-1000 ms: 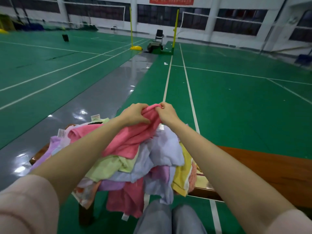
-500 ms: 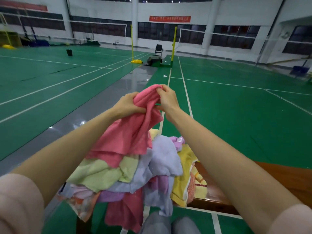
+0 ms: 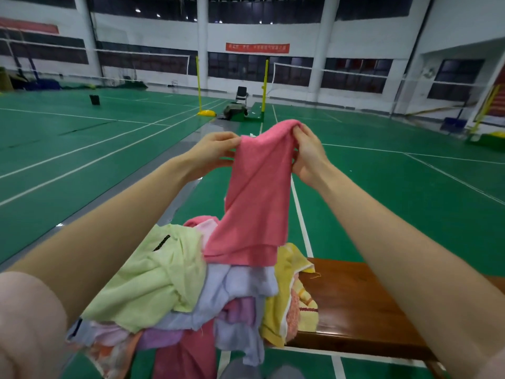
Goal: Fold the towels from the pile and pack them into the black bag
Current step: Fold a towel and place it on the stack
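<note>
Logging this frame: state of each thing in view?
Pink towel: lifted, unfolded, lower edge on pile.
Pile: heaped, unfolded, on bench.
Bench: right part bare.
Left hand: pinching towel's top edge.
Right hand: gripping top edge.
Black bag: not in view.

Indoor sports hall: green courts (image 3: 382, 187), yellow net posts (image 3: 199, 86)
</note>
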The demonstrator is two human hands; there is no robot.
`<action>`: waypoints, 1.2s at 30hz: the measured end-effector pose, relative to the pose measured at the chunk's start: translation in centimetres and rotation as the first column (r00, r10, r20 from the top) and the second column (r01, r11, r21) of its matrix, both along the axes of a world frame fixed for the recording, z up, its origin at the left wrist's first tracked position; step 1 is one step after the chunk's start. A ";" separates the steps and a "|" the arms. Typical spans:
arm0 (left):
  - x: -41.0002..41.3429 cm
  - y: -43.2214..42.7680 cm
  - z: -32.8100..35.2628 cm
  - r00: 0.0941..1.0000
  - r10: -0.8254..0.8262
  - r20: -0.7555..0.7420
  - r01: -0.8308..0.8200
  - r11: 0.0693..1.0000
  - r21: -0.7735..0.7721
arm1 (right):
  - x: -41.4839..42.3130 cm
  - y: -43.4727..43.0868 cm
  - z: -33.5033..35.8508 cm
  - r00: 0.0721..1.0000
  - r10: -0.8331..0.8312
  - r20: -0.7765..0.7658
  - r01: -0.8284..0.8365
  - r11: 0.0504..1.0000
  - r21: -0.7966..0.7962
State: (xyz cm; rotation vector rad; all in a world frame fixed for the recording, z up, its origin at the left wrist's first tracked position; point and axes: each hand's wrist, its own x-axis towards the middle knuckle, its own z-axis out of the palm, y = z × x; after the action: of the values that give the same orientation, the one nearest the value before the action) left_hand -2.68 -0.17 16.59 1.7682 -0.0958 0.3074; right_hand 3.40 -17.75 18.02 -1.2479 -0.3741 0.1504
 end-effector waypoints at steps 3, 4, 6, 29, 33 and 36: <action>1.2 -2.5 -0.4 0.998 -0.006 -0.058 0.000 0.994 -0.105 | 0.3 -1.8 -0.7 0.998 0.043 0.038 -0.040 0.996 -0.080; 1.6 -3.4 -0.6 0.998 -0.003 -0.055 -0.006 0.985 -0.171 | 0.4 -2.5 -1.1 0.997 0.062 0.047 -0.055 0.988 -0.142; 2.2 -4.8 -0.7 1.000 -0.001 -0.021 -0.005 0.962 -0.271 | 0.8 -4.1 -2.6 0.988 0.129 0.085 -0.099 0.951 -0.293; -2.2 -1.7 2.6 0.967 -0.197 -0.164 0.252 0.845 0.472 | 1.4 -11.2 -2.4 0.893 0.448 0.037 -0.386 0.808 -0.446; -2.5 -0.5 1.9 0.942 -0.215 -0.259 0.320 0.812 0.488 | 1.4 -11.3 -1.6 0.882 0.464 0.080 -0.403 0.832 -0.381; -2.9 0.8 0.8 0.929 -0.161 -0.333 0.335 0.747 0.574 | 1.8 -11.5 -1.2 0.909 0.402 0.114 -0.355 0.887 -0.294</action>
State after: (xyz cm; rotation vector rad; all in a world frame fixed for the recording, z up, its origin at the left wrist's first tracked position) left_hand -5.62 0.66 17.41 2.4128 -0.2682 -0.1954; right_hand 5.24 -29.30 16.84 -1.4481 -0.7710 0.4437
